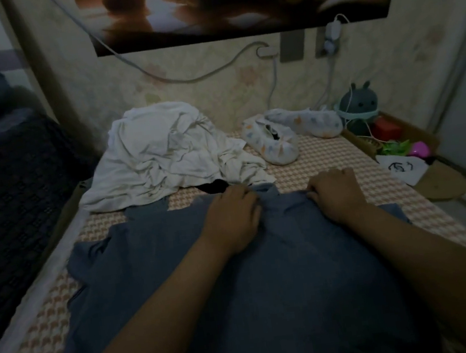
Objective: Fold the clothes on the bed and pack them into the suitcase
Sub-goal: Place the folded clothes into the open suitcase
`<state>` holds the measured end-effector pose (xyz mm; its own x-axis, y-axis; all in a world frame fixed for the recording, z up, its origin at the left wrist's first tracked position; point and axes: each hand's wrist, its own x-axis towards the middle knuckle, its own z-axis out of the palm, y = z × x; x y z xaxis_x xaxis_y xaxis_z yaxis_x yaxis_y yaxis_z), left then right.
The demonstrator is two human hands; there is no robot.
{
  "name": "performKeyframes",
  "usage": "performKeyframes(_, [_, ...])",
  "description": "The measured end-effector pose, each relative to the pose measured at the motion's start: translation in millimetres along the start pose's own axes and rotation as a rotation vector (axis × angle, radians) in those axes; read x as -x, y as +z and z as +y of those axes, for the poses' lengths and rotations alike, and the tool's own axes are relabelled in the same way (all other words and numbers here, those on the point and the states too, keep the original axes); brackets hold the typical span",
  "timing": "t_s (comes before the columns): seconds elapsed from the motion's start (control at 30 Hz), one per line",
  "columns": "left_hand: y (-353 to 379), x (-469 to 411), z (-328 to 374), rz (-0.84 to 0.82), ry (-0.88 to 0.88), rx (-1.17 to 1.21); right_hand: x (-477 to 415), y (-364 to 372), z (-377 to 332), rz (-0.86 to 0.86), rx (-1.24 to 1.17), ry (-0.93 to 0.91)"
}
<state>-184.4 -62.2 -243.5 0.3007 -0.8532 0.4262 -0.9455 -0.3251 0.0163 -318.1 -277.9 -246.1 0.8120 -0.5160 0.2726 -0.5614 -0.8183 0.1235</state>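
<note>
A blue-grey shirt (179, 271) lies spread flat on the patterned bed (374, 188), its collar end pointing away from me. My left hand (235, 220) rests on the cloth near the collar with fingers curled into the fabric. My right hand (336, 193) pinches the shirt's top edge a little to the right. Behind the shirt sits a crumpled heap of white clothes (164, 152), with a bit of black cloth (215, 187) poking out beneath it. No suitcase is in view.
Two white patterned cloth pouches (280, 141) lie near the wall. At the far right a cardboard box (397, 138) holds a dark round toy (359, 102), a red block and bright trinkets. Cables hang on the wall. A dark blanket (7, 189) lies left of the bed.
</note>
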Motion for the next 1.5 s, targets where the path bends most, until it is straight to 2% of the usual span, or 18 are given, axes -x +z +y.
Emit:
performKeyframes(0.07, [9.3, -3.9, 14.3, -0.111, 0.022, 0.079, -2.4, -3.2, 2.6, 0.145, 0.072, 0.035])
performKeyframes(0.17, [25.6, 2.1, 15.8, -0.495, -0.163, 0.042, -2.8, -1.3, 12.4, 0.313, 0.108, 0.061])
performKeyframes(0.27, [27.7, -0.4, 17.9, -0.593, -0.235, -0.032, -0.1, -3.8, 19.8, 0.324, 0.102, 0.004])
performKeyframes(0.37, [24.4, -7.0, 39.3, -0.413, -0.139, -0.121, 11.9, -10.8, 12.8, 0.173, -0.124, -0.173])
performKeyframes(0.43, [23.8, -7.1, 61.6, -0.332, -0.053, -0.027, 24.9, -12.0, 9.0, 0.057, -0.230, -0.239])
performKeyframes(0.5, [24.6, -4.0, 81.9, -0.450, -0.024, 0.100, 40.0, -10.8, 14.9, -0.129, -0.198, -0.217])
performKeyframes(0.57, [24.8, 2.5, 94.5, -0.614, -0.036, 0.129, 56.0, -10.5, 31.7, -0.413, -0.117, -0.146])
performKeyframes(0.63, [19.4, 7.5, 99.1, -0.670, -0.049, 0.092, 69.6, -11.4, 53.8, -0.516, -0.144, -0.082])
performKeyframes(0.73, [-0.7, 7.8, 107.8, -0.608, -0.015, 0.045, 85.1, -16.8, 82.3, -0.331, -0.408, 0.025])
performKeyframes(0.8, [-17.4, 8.1, 126.2, -0.430, 0.078, 0.085, 96.8, -20.9, 93.1, -0.217, -0.511, 0.115])
performKeyframes(0.87, [-35.7, 10.8, 156.1, -0.302, 0.180, 0.210, 107.1, -22.8, 98.6, -0.195, -0.513, 0.192])
performKeyframes(0.97, [-45.0, 25.2, 200.4, -0.334, 0.283, 0.273, 113.4, -30.9, 99.3, -0.250, -0.571, 0.271])
performKeyframes(1.07, [-35.6, 36.4, 216.4, -0.376, 0.331, 0.228, 107.4, -42.8, 99.4, -0.115, -0.799, 0.352])
performKeyframes(1.17, [-33.9, 37.3, 222.6, -0.367, 0.266, 0.498, 101.4, -53.2, 100.4, 0.077, -1.057, 0.433])
performKeyframes(1.23, [-36.4, 37.9, 227.5, -0.432, 0.198, 0.619, 102.6, -53.2, 105.5, 0.109, -1.145, 0.505])
performKeyframes(1.33, [-36.9, 38.4, 232.5, -0.563, 0.183, 0.661, 106.8, -40.7, 117.0, 0.000, -1.007, 0.528])
performKeyframes(1.43, [-34.3, 17.6, 225.7, -0.389, 0.050, 0.724, 113.3, -26.2, 127.8, -0.187, -0.681, 0.510])
performKeyframes(1.5, [-26.6, -6.9, 217.9, -0.256, -0.010, 0.656, 117.7, -25.8, 132.6, -0.250, -0.524, 0.459])
